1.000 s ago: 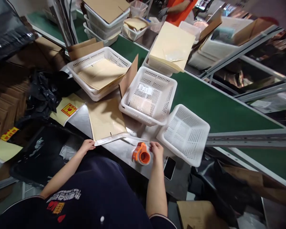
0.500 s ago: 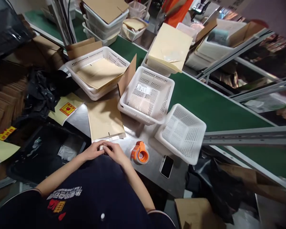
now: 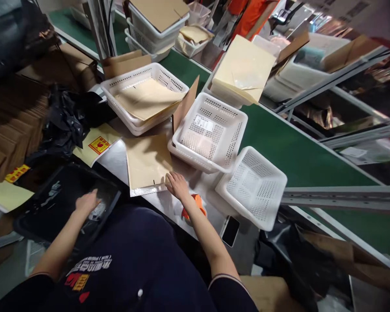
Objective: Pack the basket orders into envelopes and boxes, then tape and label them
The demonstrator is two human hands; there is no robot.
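My left hand (image 3: pixel 86 203) is over a black bin (image 3: pixel 63 216) at the lower left, slightly blurred. Its thumb and forefinger look apart, and I see nothing between them. In the bin, crumpled clear plastic (image 3: pixel 98 211) lies just below that hand. My right hand (image 3: pixel 177 184) has its fingers curled at the lower right corner of a tan padded envelope (image 3: pixel 147 160), seemingly gripping its edge. The envelope lies flat on the metal table (image 3: pixel 154 203), its silvery strip towards me. Under my right forearm, an orange tape dispenser (image 3: pixel 198 202) is partly hidden.
White perforated baskets (image 3: pixel 211 162) stand behind the envelope, another basket (image 3: pixel 251 184) to their right. A tray of envelopes (image 3: pixel 146 102) is at back left. A phone (image 3: pixel 230 231) lies at the table's right. A green conveyor (image 3: pixel 299 160) runs behind.
My hands were together at the envelope's near edge, around a small white thing. They have parted: the left moved over the black bin, the right to the envelope's corner. The view shifted slightly.
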